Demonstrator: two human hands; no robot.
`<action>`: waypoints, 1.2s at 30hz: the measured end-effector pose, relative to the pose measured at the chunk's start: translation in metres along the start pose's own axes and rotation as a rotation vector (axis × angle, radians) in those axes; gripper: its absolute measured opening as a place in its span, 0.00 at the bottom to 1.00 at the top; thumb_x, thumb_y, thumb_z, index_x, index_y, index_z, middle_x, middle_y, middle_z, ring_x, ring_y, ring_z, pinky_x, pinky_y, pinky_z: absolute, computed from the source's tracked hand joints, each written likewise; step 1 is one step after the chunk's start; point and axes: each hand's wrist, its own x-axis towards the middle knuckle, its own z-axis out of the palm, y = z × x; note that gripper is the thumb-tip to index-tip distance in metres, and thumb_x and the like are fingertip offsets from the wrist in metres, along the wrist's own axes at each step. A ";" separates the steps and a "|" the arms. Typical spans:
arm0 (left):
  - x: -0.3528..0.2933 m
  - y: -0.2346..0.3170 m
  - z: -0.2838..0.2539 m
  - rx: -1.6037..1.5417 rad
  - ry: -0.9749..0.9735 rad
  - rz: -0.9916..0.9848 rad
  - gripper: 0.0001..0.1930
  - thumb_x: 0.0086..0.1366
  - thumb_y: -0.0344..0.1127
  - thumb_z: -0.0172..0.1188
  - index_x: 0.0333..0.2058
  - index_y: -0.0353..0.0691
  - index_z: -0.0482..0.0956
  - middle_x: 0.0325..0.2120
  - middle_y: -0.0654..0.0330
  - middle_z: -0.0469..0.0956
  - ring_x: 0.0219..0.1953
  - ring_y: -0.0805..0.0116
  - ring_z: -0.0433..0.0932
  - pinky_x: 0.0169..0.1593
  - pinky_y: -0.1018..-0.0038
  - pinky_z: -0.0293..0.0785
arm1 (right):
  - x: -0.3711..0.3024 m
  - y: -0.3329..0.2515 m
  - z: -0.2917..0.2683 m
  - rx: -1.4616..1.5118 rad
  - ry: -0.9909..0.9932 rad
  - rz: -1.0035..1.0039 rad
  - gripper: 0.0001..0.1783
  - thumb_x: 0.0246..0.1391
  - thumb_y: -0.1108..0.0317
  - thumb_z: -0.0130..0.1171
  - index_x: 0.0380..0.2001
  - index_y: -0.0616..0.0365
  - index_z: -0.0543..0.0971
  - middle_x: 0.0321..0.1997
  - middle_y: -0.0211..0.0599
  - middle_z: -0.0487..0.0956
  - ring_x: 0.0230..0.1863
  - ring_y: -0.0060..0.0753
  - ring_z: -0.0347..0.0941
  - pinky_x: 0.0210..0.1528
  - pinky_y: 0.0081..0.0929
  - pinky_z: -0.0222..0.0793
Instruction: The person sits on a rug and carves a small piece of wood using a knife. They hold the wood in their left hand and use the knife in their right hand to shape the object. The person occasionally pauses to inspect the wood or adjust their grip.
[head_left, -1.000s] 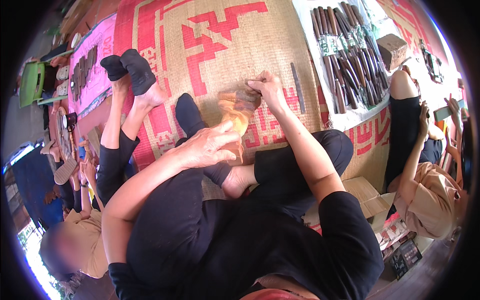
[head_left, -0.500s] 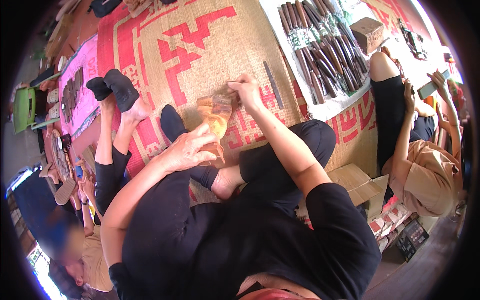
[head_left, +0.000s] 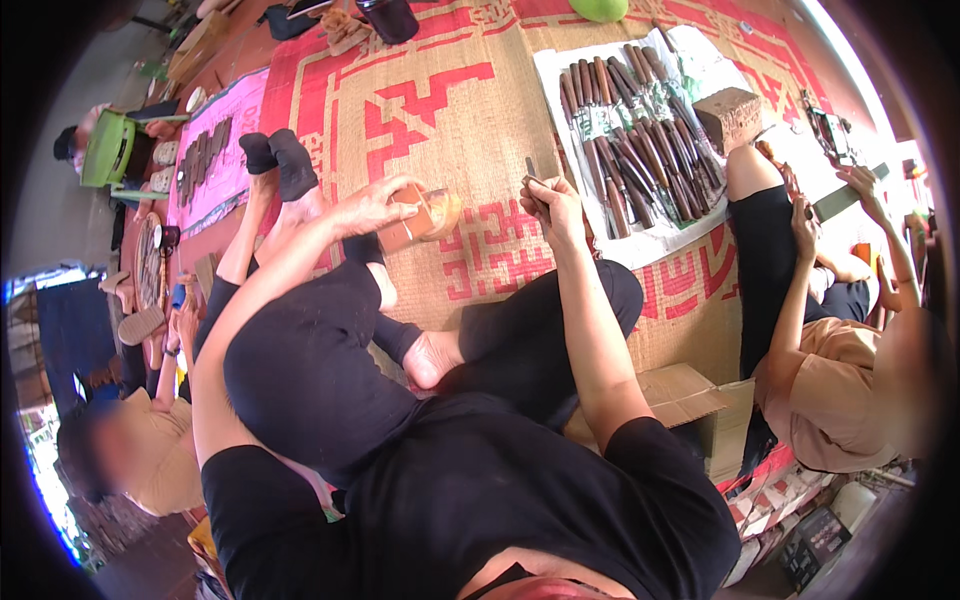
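My left hand [head_left: 375, 208] is wrapped round an orange-brown container [head_left: 432, 214] with a yellowish, see-through rounded end. It holds this tilted above the mat, near my left knee. To the right, my right hand [head_left: 552, 205] is closed, fingers curled together and thumb on top. Something small and brown shows at its fingertips, too small to name. A thin dark strip [head_left: 531, 167] sticks out just past those fingers; I cannot tell whether it is gripped or lies on the mat behind them.
Beyond my right hand, several dark wooden-handled tools [head_left: 640, 140] lie in rows on a white sheet [head_left: 655, 235], beside a brown block [head_left: 728, 118]. An opened cardboard box [head_left: 690, 400] stands by my right thigh. Co-workers sit at both sides; the right one holds a flat blade-like piece [head_left: 850, 192].
My left hand and the container have moved away from my right hand, up and leftward. The right hand has moved right, over where the dark strip lay. The whole view has shifted.
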 end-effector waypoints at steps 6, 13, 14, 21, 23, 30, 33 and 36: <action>-0.017 -0.003 -0.019 0.022 0.000 -0.118 0.39 0.57 0.48 0.67 0.65 0.45 0.61 0.55 0.51 0.68 0.55 0.61 0.70 0.58 0.67 0.67 | 0.004 0.003 -0.005 -0.041 -0.040 -0.002 0.11 0.55 0.75 0.63 0.25 0.54 0.69 0.25 0.37 0.80 0.22 0.24 0.77 0.26 0.19 0.72; -0.056 0.031 -0.052 0.225 0.229 -0.126 0.34 0.59 0.43 0.65 0.63 0.45 0.65 0.51 0.49 0.72 0.49 0.63 0.73 0.55 0.68 0.70 | 0.007 0.010 -0.010 -0.046 -0.055 0.028 0.12 0.56 0.74 0.62 0.25 0.54 0.69 0.25 0.38 0.80 0.22 0.24 0.78 0.26 0.19 0.73; -0.061 0.034 -0.056 0.198 0.256 -0.121 0.33 0.59 0.43 0.65 0.63 0.45 0.66 0.51 0.49 0.72 0.48 0.62 0.73 0.55 0.67 0.70 | 0.006 0.012 -0.009 -0.067 -0.039 0.042 0.12 0.56 0.75 0.61 0.24 0.54 0.68 0.24 0.38 0.80 0.22 0.24 0.77 0.25 0.19 0.72; -0.064 0.067 -0.031 0.369 0.464 -0.012 0.31 0.61 0.44 0.63 0.61 0.44 0.66 0.56 0.50 0.70 0.59 0.53 0.70 0.62 0.63 0.65 | 0.014 0.019 -0.019 -0.126 -0.059 0.064 0.09 0.58 0.75 0.59 0.26 0.55 0.70 0.26 0.41 0.81 0.23 0.26 0.77 0.24 0.21 0.73; -0.061 0.076 -0.009 0.394 0.510 -0.037 0.35 0.61 0.48 0.63 0.64 0.45 0.63 0.59 0.47 0.67 0.64 0.50 0.64 0.66 0.60 0.60 | 0.016 0.015 -0.020 -0.130 -0.011 0.063 0.09 0.58 0.75 0.59 0.26 0.55 0.70 0.27 0.41 0.81 0.23 0.26 0.78 0.23 0.21 0.73; -0.025 0.041 0.050 0.359 0.597 -0.135 0.45 0.53 0.51 0.68 0.67 0.49 0.58 0.63 0.49 0.61 0.66 0.48 0.59 0.65 0.50 0.58 | -0.009 0.025 -0.017 -0.074 0.010 0.021 0.11 0.55 0.75 0.63 0.26 0.53 0.70 0.26 0.35 0.81 0.23 0.23 0.77 0.27 0.19 0.74; -0.008 0.036 0.061 0.394 0.615 -0.160 0.45 0.51 0.52 0.69 0.65 0.49 0.60 0.59 0.51 0.65 0.62 0.49 0.63 0.61 0.47 0.61 | -0.035 0.026 -0.020 -0.061 -0.002 -0.011 0.11 0.54 0.76 0.63 0.25 0.53 0.70 0.29 0.35 0.81 0.26 0.25 0.79 0.31 0.22 0.76; -0.004 0.033 0.070 0.377 0.644 -0.152 0.42 0.51 0.52 0.69 0.62 0.49 0.63 0.54 0.53 0.68 0.56 0.50 0.67 0.58 0.48 0.64 | -0.054 0.028 -0.017 -0.004 -0.005 -0.042 0.10 0.55 0.77 0.61 0.26 0.55 0.71 0.32 0.36 0.81 0.28 0.27 0.79 0.35 0.23 0.78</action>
